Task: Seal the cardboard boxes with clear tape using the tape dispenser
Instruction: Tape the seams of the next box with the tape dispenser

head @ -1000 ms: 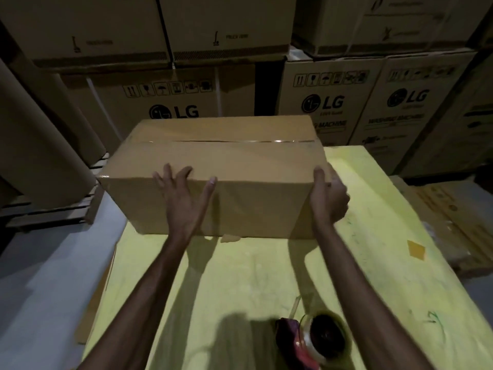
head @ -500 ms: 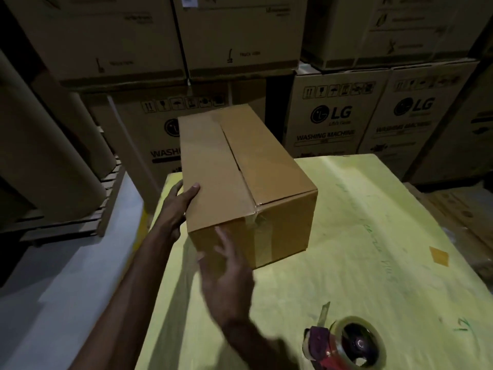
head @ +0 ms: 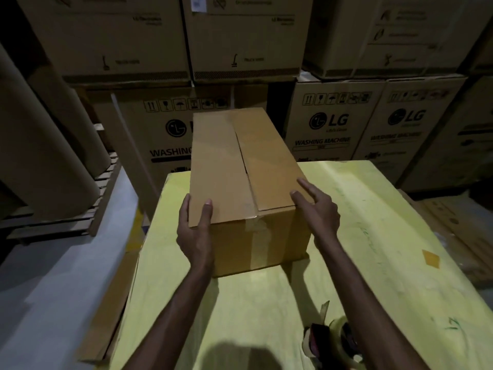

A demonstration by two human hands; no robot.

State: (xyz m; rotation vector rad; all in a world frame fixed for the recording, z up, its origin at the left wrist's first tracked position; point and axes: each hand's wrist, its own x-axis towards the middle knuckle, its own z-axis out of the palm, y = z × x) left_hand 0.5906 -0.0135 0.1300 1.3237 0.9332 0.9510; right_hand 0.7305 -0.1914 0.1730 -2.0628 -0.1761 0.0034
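A brown cardboard box (head: 229,166) lies lengthwise on the yellow table (head: 373,249), its short end toward me. The top flaps meet in a seam down the middle, and a strip of tape runs down the near end face. My left hand (head: 196,231) grips the near left corner, thumb on top, fingers along the side. My right hand (head: 317,212) rests with straight fingers against the near right top edge. The red tape dispenser (head: 330,343) with its clear roll lies on the table near the bottom edge, partly hidden by my right forearm.
Large printed washing machine cartons (head: 333,121) are stacked behind the table. Big brown paper rolls (head: 40,156) lean on a wooden pallet (head: 88,206) at the left. Flat cardboard (head: 458,236) lies on the floor at the right. Grey floor (head: 53,289) shows at the left.
The box has been turned from broadside to lengthwise, its short end now facing me. Both hands have shifted to the two near corners.
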